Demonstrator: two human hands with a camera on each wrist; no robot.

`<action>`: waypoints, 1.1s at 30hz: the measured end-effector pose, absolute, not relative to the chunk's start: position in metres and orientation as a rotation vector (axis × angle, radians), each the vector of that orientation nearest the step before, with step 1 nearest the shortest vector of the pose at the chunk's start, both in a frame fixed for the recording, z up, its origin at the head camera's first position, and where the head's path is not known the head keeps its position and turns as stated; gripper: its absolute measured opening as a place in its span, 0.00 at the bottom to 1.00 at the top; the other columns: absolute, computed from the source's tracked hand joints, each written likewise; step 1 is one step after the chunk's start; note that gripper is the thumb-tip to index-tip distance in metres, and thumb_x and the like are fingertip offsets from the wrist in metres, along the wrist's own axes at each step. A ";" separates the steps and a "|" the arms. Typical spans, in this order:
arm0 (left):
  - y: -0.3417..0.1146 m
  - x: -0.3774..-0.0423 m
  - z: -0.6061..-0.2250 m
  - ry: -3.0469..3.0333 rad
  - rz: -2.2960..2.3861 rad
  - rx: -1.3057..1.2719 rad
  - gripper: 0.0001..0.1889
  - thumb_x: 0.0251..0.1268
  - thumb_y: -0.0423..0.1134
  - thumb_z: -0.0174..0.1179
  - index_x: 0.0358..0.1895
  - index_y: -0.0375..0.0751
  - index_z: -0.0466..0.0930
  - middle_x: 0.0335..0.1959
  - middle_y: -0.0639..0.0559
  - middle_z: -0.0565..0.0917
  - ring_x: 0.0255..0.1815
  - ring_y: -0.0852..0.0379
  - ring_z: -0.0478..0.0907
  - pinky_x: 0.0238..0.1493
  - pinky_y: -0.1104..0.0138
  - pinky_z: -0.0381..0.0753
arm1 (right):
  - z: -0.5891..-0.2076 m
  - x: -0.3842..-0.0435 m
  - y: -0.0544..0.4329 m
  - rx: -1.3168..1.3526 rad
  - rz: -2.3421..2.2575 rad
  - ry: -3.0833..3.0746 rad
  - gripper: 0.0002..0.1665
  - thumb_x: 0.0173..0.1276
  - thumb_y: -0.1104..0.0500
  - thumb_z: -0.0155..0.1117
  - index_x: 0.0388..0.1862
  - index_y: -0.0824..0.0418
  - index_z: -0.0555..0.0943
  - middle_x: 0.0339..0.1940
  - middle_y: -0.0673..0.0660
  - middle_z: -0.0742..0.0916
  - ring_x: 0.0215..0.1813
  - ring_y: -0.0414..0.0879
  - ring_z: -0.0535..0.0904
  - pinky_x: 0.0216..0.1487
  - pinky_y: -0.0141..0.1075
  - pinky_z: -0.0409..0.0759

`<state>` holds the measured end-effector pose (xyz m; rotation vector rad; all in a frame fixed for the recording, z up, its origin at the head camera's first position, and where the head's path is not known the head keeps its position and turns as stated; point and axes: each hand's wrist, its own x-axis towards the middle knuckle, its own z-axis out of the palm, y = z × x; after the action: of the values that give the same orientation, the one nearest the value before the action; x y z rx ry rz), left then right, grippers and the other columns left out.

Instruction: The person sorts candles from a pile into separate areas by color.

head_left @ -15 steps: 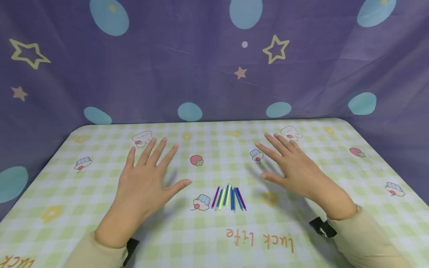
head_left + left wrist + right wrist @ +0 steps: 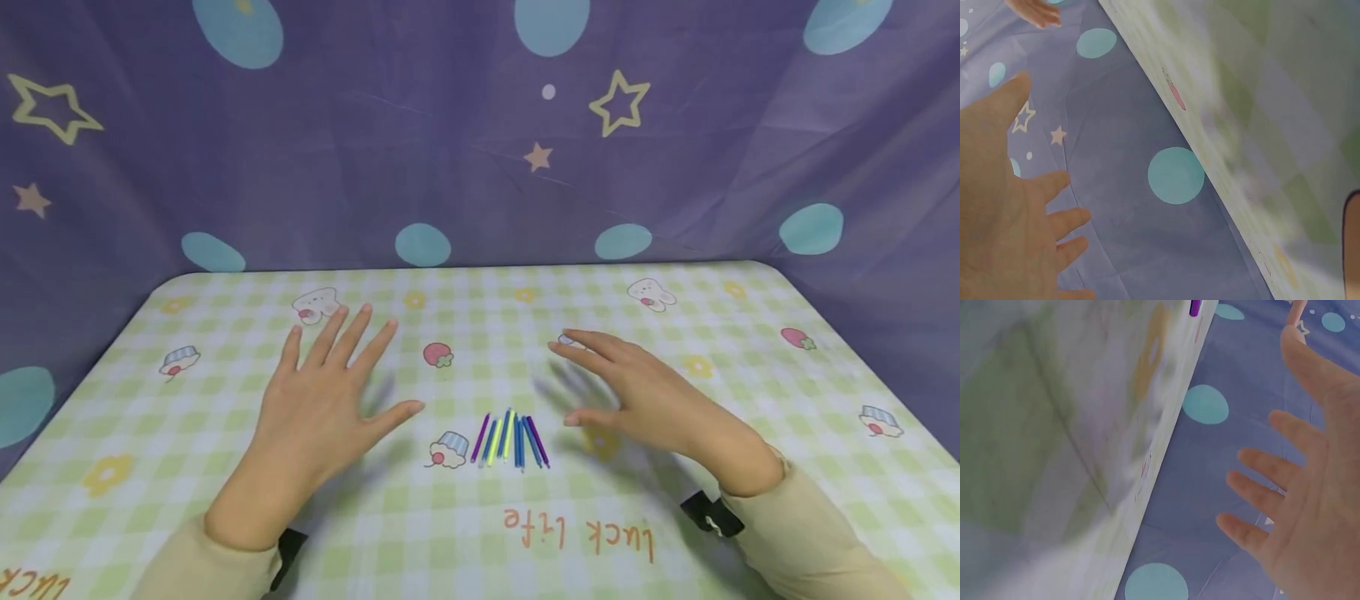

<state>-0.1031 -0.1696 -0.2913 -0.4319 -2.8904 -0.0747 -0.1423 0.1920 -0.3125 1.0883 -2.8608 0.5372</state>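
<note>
Several thin sticks [image 2: 517,440] in purple, blue and yellow-green lie side by side on the checked tablecloth, between the two hands. To their left, my left hand [image 2: 322,408] hovers over the cloth with fingers spread and holds nothing. My right hand [image 2: 652,392] is on their other side, nearer to them, its fingers pointing left and its thumb apart from them. The left wrist view shows the left palm [image 2: 997,219] empty. In the right wrist view the right palm [image 2: 1310,500] is bare too, and the tip of a purple stick [image 2: 1195,307] shows at the top edge.
The tablecloth [image 2: 375,517] has green and white checks with printed cupcakes, strawberries, flowers and lettering. Behind the table's far edge hangs a purple curtain [image 2: 337,150] with blue dots and stars. Black straps [image 2: 712,512] sit at the cuffs.
My right hand has moved left and slightly down toward the sticks, its fingers drawn closer together. The left hand keeps nearly the same pose; the head view has shifted slightly.
</note>
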 end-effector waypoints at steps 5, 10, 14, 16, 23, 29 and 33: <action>-0.170 -0.103 -0.291 -2.878 -0.069 -0.445 0.46 0.62 0.73 0.51 0.79 0.53 0.56 0.79 0.46 0.53 0.80 0.44 0.44 0.74 0.43 0.35 | -0.312 -0.139 0.187 1.094 0.684 -2.953 0.46 0.63 0.32 0.63 0.76 0.44 0.64 0.78 0.52 0.64 0.77 0.54 0.59 0.70 0.55 0.61; -0.169 -0.103 -0.289 -2.883 -0.053 -0.456 0.46 0.62 0.73 0.51 0.79 0.53 0.55 0.79 0.46 0.53 0.80 0.44 0.45 0.74 0.43 0.35 | -0.312 -0.135 0.181 1.100 0.878 -3.010 0.42 0.63 0.38 0.68 0.74 0.46 0.69 0.75 0.51 0.70 0.76 0.52 0.60 0.71 0.54 0.60; -0.169 -0.103 -0.289 -2.901 -0.045 -0.450 0.46 0.63 0.72 0.51 0.79 0.53 0.55 0.80 0.46 0.53 0.80 0.44 0.44 0.74 0.43 0.35 | -0.314 -0.133 0.176 1.118 0.933 -3.030 0.38 0.62 0.41 0.72 0.70 0.47 0.73 0.71 0.51 0.73 0.73 0.50 0.65 0.70 0.52 0.63; -0.169 -0.103 -0.289 -2.907 -0.046 -0.444 0.46 0.63 0.73 0.51 0.79 0.53 0.55 0.80 0.46 0.53 0.80 0.44 0.43 0.74 0.43 0.35 | -0.315 -0.132 0.173 1.131 0.898 -3.040 0.37 0.61 0.42 0.73 0.68 0.46 0.74 0.69 0.50 0.75 0.71 0.49 0.68 0.68 0.51 0.66; -0.168 -0.101 -0.291 -2.905 -0.068 -0.461 0.45 0.64 0.72 0.50 0.79 0.52 0.55 0.80 0.47 0.52 0.80 0.45 0.42 0.74 0.43 0.37 | -0.318 -0.136 0.161 1.198 0.828 -3.072 0.30 0.58 0.48 0.76 0.60 0.50 0.81 0.61 0.47 0.80 0.66 0.50 0.73 0.65 0.50 0.70; -0.166 -0.099 -0.292 -2.899 -0.070 -0.480 0.44 0.64 0.70 0.52 0.78 0.51 0.56 0.80 0.47 0.52 0.80 0.46 0.43 0.74 0.42 0.38 | -0.327 -0.140 0.156 1.202 0.885 -3.004 0.22 0.58 0.52 0.77 0.52 0.52 0.84 0.53 0.46 0.82 0.57 0.46 0.78 0.60 0.47 0.74; -0.166 -0.099 -0.292 -2.887 -0.067 -0.488 0.44 0.64 0.69 0.53 0.78 0.51 0.57 0.79 0.47 0.54 0.80 0.46 0.44 0.74 0.42 0.39 | -0.332 -0.141 0.156 1.190 0.926 -3.003 0.25 0.55 0.51 0.79 0.52 0.51 0.83 0.53 0.46 0.80 0.56 0.47 0.76 0.60 0.48 0.74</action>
<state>-0.0989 -0.1657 -0.2922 -0.4881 -2.8870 -0.0667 -0.1406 0.1563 -0.3316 1.1900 -3.0027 0.9256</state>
